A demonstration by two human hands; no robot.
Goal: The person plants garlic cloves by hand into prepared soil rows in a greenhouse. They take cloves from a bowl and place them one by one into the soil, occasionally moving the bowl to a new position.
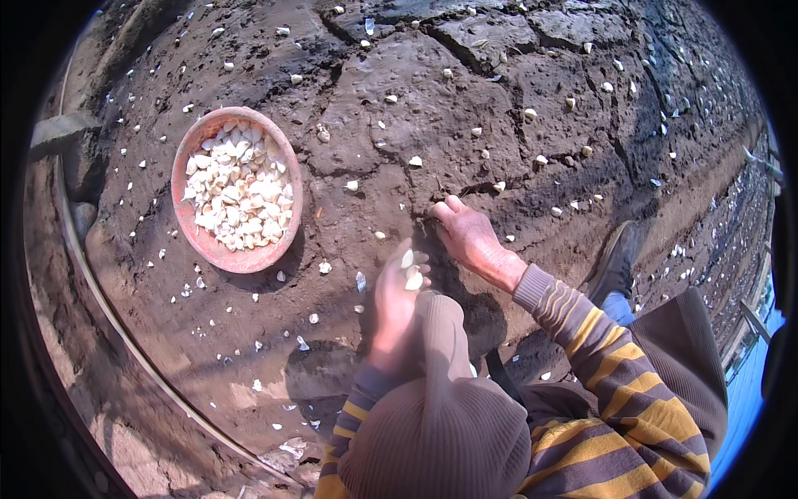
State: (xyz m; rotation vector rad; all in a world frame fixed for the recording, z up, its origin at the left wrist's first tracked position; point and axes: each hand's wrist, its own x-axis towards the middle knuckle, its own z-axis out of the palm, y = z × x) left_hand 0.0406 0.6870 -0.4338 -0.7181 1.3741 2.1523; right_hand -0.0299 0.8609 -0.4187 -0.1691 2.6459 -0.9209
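Note:
My left hand [397, 293] is turned palm up and cups a few pale garlic cloves [413, 277] near its fingers. To its right, my right hand [472, 242] reaches down to the brown soil [349, 224], thumb and fingertips pinched together at the surface. Whether a clove sits between those fingertips is hidden. Left of both hands stands a worn reddish bowl [182, 234], heaped with peeled-apart garlic cloves [240, 187]. Single cloves are dotted over the ground around my hands, among them one clove [379, 235] just above my left fingers.
Cracks [455, 50] run through the soil farther off. A thin hose or cord [124, 330] curves along the left edge beside a grey block [65, 132]. My shoe [614, 259] rests on the right. Crumpled plastic [285, 455] lies at the lower left.

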